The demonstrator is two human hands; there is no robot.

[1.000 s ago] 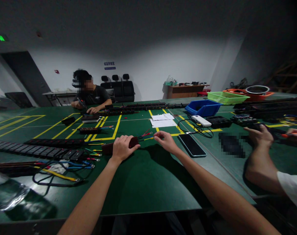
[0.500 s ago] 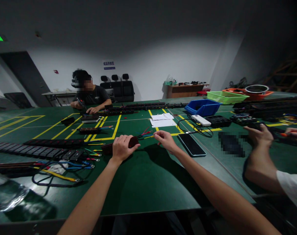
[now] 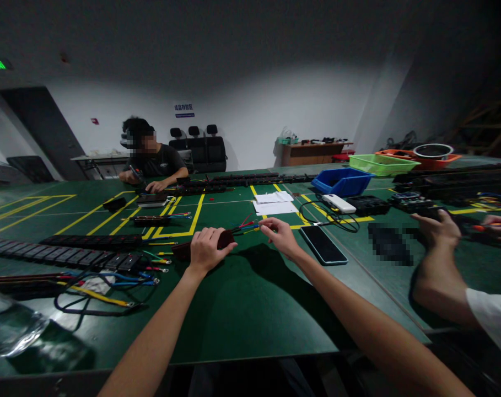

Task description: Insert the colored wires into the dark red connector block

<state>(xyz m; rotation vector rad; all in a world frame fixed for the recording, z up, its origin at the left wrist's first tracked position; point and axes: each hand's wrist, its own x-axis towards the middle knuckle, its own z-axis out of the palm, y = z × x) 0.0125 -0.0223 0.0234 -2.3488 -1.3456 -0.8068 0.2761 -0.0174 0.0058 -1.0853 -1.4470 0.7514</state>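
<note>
My left hand (image 3: 209, 248) is wrapped over a dark reddish-brown block (image 3: 225, 239) that lies on the green table (image 3: 233, 309). From the block's right end, thin coloured wires (image 3: 245, 225) in red, blue and yellow-green run toward my right hand (image 3: 280, 236). The fingers of my right hand are pinched at the wire ends, where a small lug seems to sit; its detail is too small to tell. A phone (image 3: 323, 245) lies just right of my right hand.
Black modules (image 3: 85, 255) with lug-ended cables and a clear plastic bottle (image 3: 14, 325) lie at left. Papers (image 3: 275, 205), a white power bank (image 3: 338, 203) and a blue bin (image 3: 341, 181) stand beyond. A co-worker's arm (image 3: 436, 264) reaches in from the right; another person sits opposite.
Both hands stay almost where they were. My right fingers have shifted very slightly at the wire ends.
</note>
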